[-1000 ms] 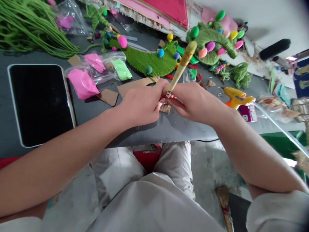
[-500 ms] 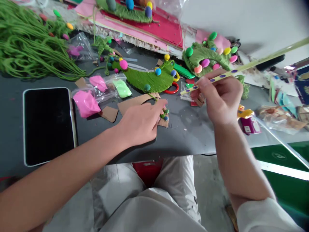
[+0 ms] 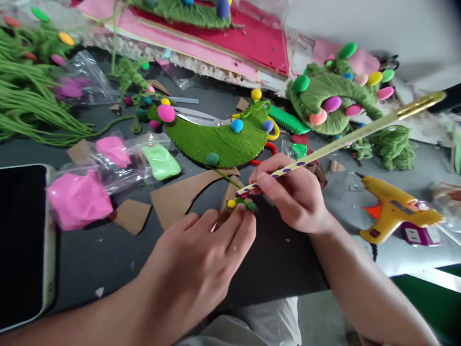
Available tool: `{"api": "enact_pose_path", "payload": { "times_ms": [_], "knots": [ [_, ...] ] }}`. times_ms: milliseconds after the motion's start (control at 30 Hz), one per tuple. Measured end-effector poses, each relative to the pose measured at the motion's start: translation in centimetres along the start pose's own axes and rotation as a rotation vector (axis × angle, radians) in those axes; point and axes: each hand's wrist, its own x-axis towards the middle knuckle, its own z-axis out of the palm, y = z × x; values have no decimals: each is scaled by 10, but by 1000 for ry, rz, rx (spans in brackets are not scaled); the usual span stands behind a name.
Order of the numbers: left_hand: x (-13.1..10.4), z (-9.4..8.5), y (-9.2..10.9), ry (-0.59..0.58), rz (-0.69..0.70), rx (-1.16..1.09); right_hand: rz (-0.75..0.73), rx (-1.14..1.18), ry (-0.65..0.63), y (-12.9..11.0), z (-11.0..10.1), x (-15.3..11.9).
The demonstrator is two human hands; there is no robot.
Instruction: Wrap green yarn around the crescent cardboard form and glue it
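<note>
My right hand [image 3: 293,194] pinches a pale yellow pencil [image 3: 306,157] with purple dots. Its gold end slants up to the right, and its tip touches a small green piece with tiny balls [image 3: 240,202]. My left hand [image 3: 205,254] presses its fingertips together over that piece, steadying it on a cardboard strip [image 3: 227,194]; my fingers partly hide both. A thin green strand runs up from there to a green yarn-wrapped crescent [image 3: 216,142] with coloured balls. Scissors with red and yellow handles [image 3: 268,150] lie partly under the crescent.
A tablet [image 3: 21,245] lies at left beside bags of pink clay [image 3: 81,199] and light green clay [image 3: 161,161]. Cardboard scraps [image 3: 131,216] surround my left hand. A yellow glue gun [image 3: 392,206] is at right. Green yarn [image 3: 36,101] and another wrapped crescent [image 3: 324,103] sit farther back.
My right hand has moved down and left, bringing the pencil tip onto the small green piece. My left fingers have shifted below it. The view has moved closer, showing the glue gun fully.
</note>
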Motion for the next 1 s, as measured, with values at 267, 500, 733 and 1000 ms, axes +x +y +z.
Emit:
{"api": "enact_pose_path", "payload": {
  "times_ms": [267,500,733,1000],
  "knots": [
    [1,4,-4,50,46,-3,-102,-17,-99,8,-2,0],
    [-2,10,-6,56,47,-22,-84,-48,-121,7,0,-1],
    [-5,7,-5,23,59,-18,-74,-68,-123,4,0,-2],
    [-1,6,-3,2,49,8,-58,-86,-149,1,-1,-3]
  ]
}}
